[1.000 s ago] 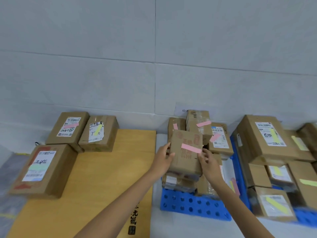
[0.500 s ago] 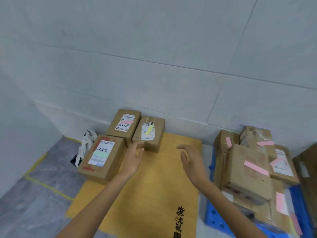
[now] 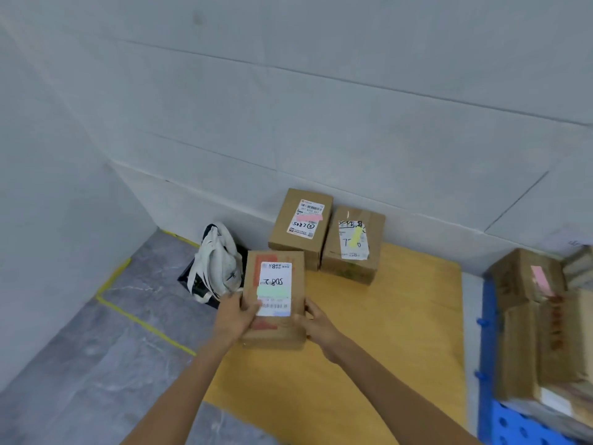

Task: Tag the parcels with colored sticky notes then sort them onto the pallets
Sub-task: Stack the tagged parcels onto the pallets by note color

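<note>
Both hands clasp one box; the left hand (image 3: pixel 236 316) wraps its near left edge with fingers over the top beside the label; the right hand (image 3: pixel 316 326) curls round the near right edge; the box (image 3: pixel 298 284) sits squarely between the palms, its green note (image 3: pixel 273 292) just ahead of the left fingertips. It appears to rest on the wooden board (image 3: pixel 401 316). To lift it well, keep the pull even on both sides and the label upward, with fingers off the note so it does not peel. Just beyond the grip stand a pink-tagged box (image 3: pixel 300 220) and, to its right, a yellow-tagged box (image 3: pixel 353 245); a bag (image 3: pixel 218 261) lies just left of the held box; well to the right, stacked boxes (image 3: pixel 529 316) sit on a blue pallet (image 3: pixel 519 425).
</note>
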### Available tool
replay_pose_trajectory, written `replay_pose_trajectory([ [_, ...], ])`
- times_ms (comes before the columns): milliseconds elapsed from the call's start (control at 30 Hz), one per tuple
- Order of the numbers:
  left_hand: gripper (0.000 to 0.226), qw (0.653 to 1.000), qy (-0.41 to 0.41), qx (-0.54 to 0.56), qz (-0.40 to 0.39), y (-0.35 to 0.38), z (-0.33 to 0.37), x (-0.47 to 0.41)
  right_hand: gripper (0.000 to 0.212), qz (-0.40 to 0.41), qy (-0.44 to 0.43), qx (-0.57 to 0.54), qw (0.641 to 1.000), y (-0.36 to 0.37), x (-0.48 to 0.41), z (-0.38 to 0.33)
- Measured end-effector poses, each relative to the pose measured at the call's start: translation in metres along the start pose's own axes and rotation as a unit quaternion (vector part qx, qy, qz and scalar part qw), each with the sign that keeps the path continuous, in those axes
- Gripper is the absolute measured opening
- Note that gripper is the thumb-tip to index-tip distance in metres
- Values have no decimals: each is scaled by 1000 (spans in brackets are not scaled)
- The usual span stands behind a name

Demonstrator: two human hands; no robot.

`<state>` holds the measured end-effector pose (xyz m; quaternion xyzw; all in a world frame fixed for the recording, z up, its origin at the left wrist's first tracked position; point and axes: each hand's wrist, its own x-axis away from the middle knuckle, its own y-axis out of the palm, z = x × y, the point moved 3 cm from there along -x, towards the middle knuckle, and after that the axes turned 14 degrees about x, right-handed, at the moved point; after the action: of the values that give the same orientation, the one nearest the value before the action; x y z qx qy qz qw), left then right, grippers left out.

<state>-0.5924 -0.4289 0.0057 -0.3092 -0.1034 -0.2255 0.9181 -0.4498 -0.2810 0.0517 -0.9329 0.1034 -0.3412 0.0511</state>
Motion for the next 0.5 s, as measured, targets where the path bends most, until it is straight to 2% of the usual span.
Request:
replay_pose_trajectory([
  [67,35,999,-28,40,4,3,-8,10,42,43,5,-8,999,-2,5,8],
  [133,42,995,-38,89,15,7,-8,22,45,67,19,-21,997,-6,10,20],
  [233,40,980,-56,190,19,15,22,47,55,101,8,-28,994,-16,26,28],
  [367,50,975,25,209,73,14,88,64,57,170,-78,-35,982,-51,71,10],
  [500,43,954,136,265,45,26,180,79,60,263,-169,-17,950,-110,127,-16],
])
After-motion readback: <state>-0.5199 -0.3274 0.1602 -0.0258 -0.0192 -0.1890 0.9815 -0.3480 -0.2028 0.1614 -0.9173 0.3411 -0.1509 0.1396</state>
